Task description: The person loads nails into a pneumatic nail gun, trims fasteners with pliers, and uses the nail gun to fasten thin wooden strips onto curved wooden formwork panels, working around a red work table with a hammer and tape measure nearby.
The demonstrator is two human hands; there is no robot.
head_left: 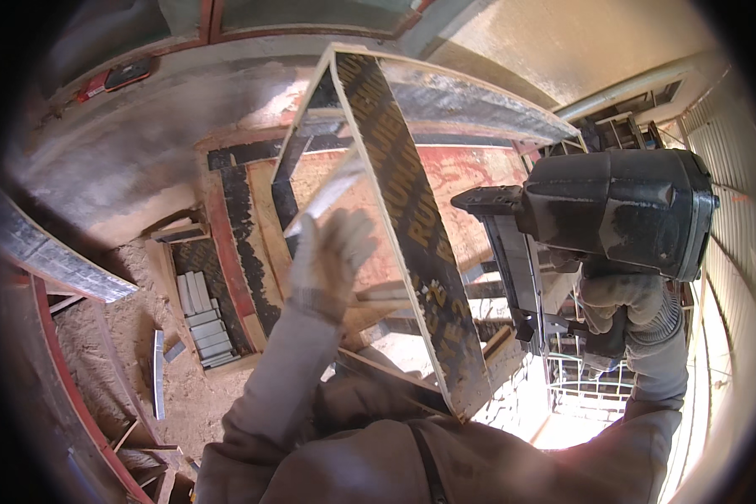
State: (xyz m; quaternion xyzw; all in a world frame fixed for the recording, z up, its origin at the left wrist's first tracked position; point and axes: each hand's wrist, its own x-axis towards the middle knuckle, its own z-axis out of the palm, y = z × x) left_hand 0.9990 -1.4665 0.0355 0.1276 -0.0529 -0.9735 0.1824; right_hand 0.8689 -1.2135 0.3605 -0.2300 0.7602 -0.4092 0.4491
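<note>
My right hand point(626, 307), in a pale work glove, is closed round the handle of a large black nail gun point(609, 210). The gun's nose points left, close to the right side of a box frame. That frame is built of dark-faced plywood strips point(412, 202) with printed marks, and it stands tilted over the bench in front of me. My left hand point(332, 260), also gloved and a little blurred, is raised left of the near strip with its fingers stretched out. It holds nothing. Whether it touches the frame I cannot tell.
Under the frame is a worn wooden bench top point(470, 176) with red and black edges. Strips of nails point(202, 319) lie in a wooden tray at its left. A loose board point(67, 252) juts in from the left. A red and black object point(118, 80) rests on a far ledge.
</note>
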